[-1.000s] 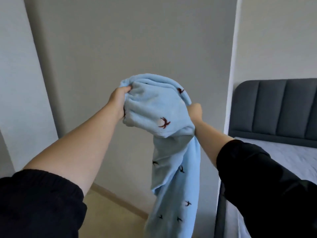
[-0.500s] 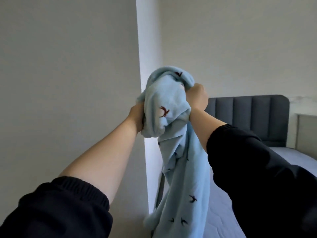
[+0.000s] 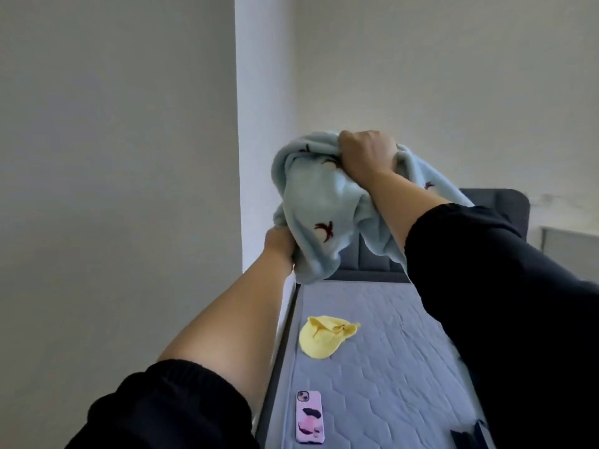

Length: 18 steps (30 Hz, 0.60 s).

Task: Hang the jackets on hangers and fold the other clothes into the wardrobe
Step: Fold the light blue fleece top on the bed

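Wall (image 3: 113,157): plain grey, fills the left side; a white corner post (image 3: 265,92) stands at its right edge, with a second pale wall beyond.
Bed (image 3: 389,367): grey quilted mattress, running from the bottom edge up to the headboard, just right of the post.
Sleeves: black, pushed up on both forearms; the right sleeve (image 3: 502,303) covers much of the bed's right side, the left sleeve (image 3: 168,413) sits bottom left.
Headboard (image 3: 505,202): dark, padded, upright at the far end of the bed, partly hidden by the garment.
Garment (image 3: 321,202): light-blue fleece with small dark-red bird marks, bunched up and held in the air between both hands, above the head end of the bed and touching nothing else.
Right hand (image 3: 368,153): clenched in a fist round the top of the bunch, knuckles up.
Left hand (image 3: 280,244): lower, grips the bottom fold from beneath; its fingers are buried in the fabric.
Yellow cloth (image 3: 322,338): crumpled on the mattress near the left edge, below the garment.
Phone (image 3: 309,416): pink patterned case, face down, near the bottom edge, apart from the yellow cloth.
Dark item (image 3: 466,439): bottom right on the bed, cut off; cannot tell what it is.
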Motion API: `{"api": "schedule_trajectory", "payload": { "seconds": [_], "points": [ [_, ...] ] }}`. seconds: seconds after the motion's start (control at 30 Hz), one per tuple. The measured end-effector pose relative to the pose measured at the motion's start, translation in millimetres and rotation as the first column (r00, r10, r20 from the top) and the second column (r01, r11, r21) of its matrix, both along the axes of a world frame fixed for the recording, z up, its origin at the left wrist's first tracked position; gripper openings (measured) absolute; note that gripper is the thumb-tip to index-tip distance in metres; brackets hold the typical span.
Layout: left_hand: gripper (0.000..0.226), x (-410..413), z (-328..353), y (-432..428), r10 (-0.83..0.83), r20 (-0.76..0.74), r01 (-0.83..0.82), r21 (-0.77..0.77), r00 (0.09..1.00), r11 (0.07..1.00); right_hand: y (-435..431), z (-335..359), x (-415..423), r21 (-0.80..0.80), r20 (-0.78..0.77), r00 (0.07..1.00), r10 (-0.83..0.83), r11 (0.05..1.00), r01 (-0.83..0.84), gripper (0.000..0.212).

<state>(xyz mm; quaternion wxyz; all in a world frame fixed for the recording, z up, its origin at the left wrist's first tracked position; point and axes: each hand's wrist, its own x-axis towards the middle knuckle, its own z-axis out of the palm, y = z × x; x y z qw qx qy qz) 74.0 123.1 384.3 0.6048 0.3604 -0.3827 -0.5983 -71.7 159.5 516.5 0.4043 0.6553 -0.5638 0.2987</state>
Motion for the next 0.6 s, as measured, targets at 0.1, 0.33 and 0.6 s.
{"api": "schedule_trajectory", "payload": {
  "seconds": [0.1, 0.33, 0.6],
  "points": [
    [0.036, 47, -53, -2, 0.249, 0.234, -0.256, 0.001, 0.94, 0.967, -49, -75, 19, 0.303, -0.021, 1.0, -0.001, 0.953, 0.007, 0.023],
    [0.028, 157, -236, 3, 0.258, 0.799, -0.494, 0.056, 0.543, 0.868, -112, -354, 59, 0.869, 0.005, 0.999, -0.042, 0.494, 0.017, 0.039],
    [0.027, 189, -360, 17, 0.018, 0.958, -0.55, 0.149, 0.286, 0.822, -61, -559, 100, 0.867, 0.244, 0.969, -0.038, 0.456, -0.2, 0.028]
  ]
}}
